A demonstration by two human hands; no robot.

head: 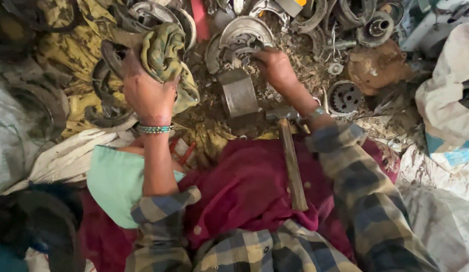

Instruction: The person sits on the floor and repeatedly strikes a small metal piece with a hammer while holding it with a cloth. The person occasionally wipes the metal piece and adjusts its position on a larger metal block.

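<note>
Left hand [146, 93] clenched around crumpled yellow-green rag [166, 55] and dark curved brake shoe [112, 54]; right hand [275, 65] pinching grimy round metal brake plate [243, 38] in scrap pile; wooden-handled hammer [291, 161] idle on lap.

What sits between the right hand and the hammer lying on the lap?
Nothing visible: the hammer lies on the red cloth just under the right hand's wrist, handle exposed. The left hand holds a rag.

Wooden-handled hammer [292, 161], toothed gear [345, 97], rusty housing [376, 68], white sack [446, 111]
</note>
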